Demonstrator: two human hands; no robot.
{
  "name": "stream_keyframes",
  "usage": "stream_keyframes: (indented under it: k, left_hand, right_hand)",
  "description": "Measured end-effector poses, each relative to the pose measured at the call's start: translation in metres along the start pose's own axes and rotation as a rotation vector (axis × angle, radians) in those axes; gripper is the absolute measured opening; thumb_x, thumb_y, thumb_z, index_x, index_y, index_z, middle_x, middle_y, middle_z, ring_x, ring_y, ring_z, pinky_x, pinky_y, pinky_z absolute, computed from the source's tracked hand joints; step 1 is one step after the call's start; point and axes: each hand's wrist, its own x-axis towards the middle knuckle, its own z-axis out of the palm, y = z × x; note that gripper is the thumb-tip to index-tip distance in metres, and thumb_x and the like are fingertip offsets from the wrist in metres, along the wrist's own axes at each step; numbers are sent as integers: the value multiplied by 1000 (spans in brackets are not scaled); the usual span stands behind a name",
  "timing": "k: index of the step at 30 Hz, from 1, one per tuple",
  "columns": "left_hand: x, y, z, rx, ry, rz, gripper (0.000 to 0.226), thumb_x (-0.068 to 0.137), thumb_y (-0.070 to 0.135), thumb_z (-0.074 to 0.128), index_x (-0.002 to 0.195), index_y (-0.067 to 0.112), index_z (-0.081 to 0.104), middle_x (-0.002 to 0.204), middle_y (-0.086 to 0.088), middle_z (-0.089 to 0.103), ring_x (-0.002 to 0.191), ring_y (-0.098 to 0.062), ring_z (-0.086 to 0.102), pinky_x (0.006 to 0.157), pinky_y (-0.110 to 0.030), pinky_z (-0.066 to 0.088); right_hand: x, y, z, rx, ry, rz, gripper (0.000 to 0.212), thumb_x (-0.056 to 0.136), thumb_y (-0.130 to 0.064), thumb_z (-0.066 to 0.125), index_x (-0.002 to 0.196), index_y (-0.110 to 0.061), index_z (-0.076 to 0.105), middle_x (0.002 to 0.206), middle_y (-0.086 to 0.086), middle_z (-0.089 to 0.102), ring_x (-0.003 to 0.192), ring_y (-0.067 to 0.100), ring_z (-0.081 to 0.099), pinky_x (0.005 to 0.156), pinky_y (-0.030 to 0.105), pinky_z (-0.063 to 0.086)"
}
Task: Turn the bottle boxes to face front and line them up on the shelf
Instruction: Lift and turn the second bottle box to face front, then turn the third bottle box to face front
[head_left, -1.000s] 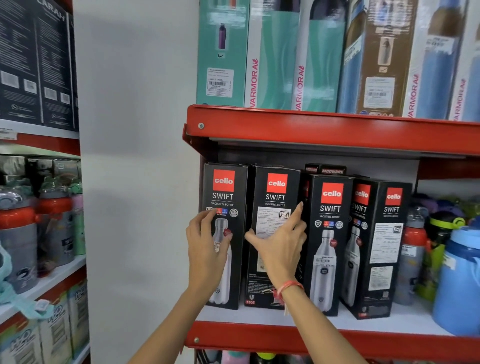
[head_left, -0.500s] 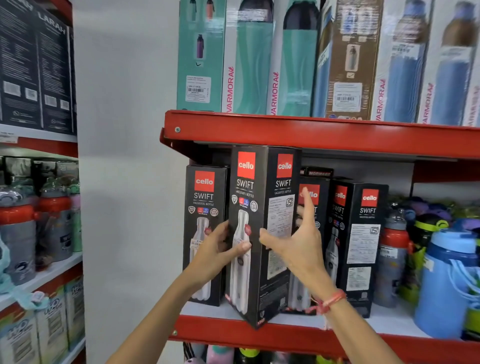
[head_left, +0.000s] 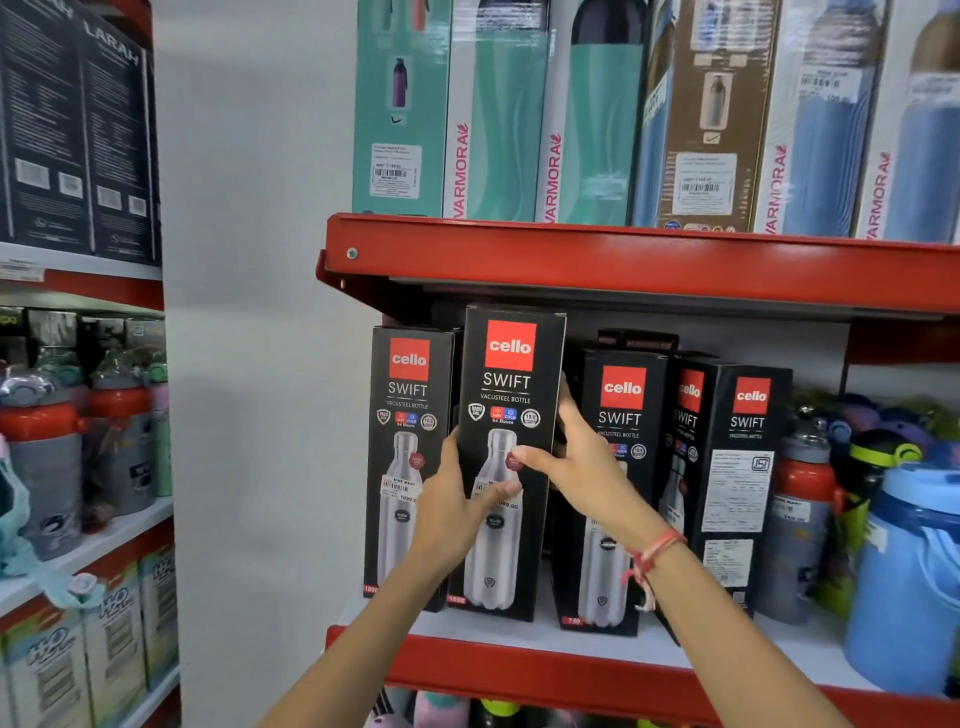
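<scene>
Several black Cello Swift bottle boxes stand on the red-edged shelf (head_left: 519, 670). The second box (head_left: 511, 374) shows its front with the bottle picture, and both hands grip it: my left hand (head_left: 457, 499) on its left edge with the thumb across the front, my right hand (head_left: 582, 457) on its right edge. It stands upright, slightly forward of the leftmost box (head_left: 408, 395), which also faces front. The third box (head_left: 621, 410) faces front. The fourth box (head_left: 737, 467) is turned at an angle, showing a corner and its label side.
Loose bottles (head_left: 802, 499) and a blue jug (head_left: 909, 571) fill the shelf's right end. The red shelf above (head_left: 623, 260) hangs close over the box tops and carries tall Varmora boxes (head_left: 498, 114). A white pillar (head_left: 249, 364) stands at left, with more shelves beyond it.
The second box has been turned from its label side to its front. It was lifted out and tilted half a second ago; now it is upright, back among the other boxes.
</scene>
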Motion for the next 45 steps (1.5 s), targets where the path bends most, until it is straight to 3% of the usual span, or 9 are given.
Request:
stream_keyframes:
  k: [3, 6, 10, 18, 21, 27, 31, 38, 45]
  left_hand:
    - [4, -6, 13, 3, 42, -57, 72, 79, 31, 73, 137, 19, 33, 118, 10, 60, 105, -9, 60, 84, -16, 48]
    - [7, -16, 22, 46, 50, -100, 67, 80, 29, 72, 134, 19, 33, 121, 2, 62, 106, -19, 62, 93, -40, 50]
    - [7, -24, 27, 73, 35, -108, 72, 82, 28, 69, 140, 23, 26, 112, 8, 63, 100, -16, 63, 91, -40, 50]
    - [4, -22, 38, 272, 133, 14, 83, 89, 18, 62, 150, 22, 7, 153, -7, 29, 120, -25, 54, 72, -15, 45]
    - [-5, -7, 47, 445, 252, 255, 72, 90, 11, 60, 148, 21, 19, 156, -12, 20, 140, -27, 30, 101, -33, 43]
    - [-10, 10, 87, 438, 212, 470, 33, 90, 14, 59, 123, 10, 56, 133, -12, 50, 123, -26, 48, 104, -38, 41]
    - [-17, 22, 114, 275, 57, 447, 30, 94, 20, 51, 123, 16, 55, 123, 0, 54, 110, -11, 53, 97, -21, 41]
    - [-23, 39, 146, 90, -74, 297, 37, 92, 26, 57, 128, 19, 50, 123, 3, 57, 109, -5, 57, 95, -34, 49]
    - [-26, 66, 173, 55, -285, 114, 90, 83, 37, 67, 151, 19, 10, 131, 1, 54, 128, -17, 47, 100, -28, 39]
  right_hand:
    - [7, 9, 12, -32, 65, 10, 94, 89, -14, 63, 150, -41, -4, 117, 3, 67, 107, 22, 62, 78, 16, 46]
    - [9, 19, 22, -40, 107, 30, 91, 91, -8, 58, 150, -40, -3, 123, -1, 62, 95, 14, 62, 66, 6, 43]
    - [6, 30, 30, -90, 176, 56, 89, 91, -11, 60, 151, -35, 0, 121, 2, 63, 78, 4, 58, 62, 8, 42]
    - [-12, 31, 13, -326, 524, -130, 30, 92, -19, 62, 121, -20, 64, 90, 0, 76, 72, 11, 71, 72, 27, 58]
    - [-25, 36, -11, -258, 755, -265, 16, 90, -15, 63, 105, -16, 70, 91, 0, 73, 74, 9, 67, 65, 28, 59]
    - [-31, 73, -57, -393, 1018, 107, 64, 74, -21, 76, 129, -12, 46, 130, 18, 45, 115, 33, 38, 90, 37, 34]
    - [-37, 99, -74, -328, 896, 371, 115, 58, -32, 89, 146, -15, 17, 138, 27, 36, 123, 45, 35, 94, 55, 38]
    - [-58, 110, -112, -62, 708, 172, 108, 57, -36, 89, 143, -29, 24, 131, 5, 57, 122, 25, 52, 101, 46, 44]
    - [-74, 101, -171, 214, 362, 71, 108, 54, -25, 92, 142, -38, 32, 125, -7, 61, 116, 11, 58, 98, 36, 47]
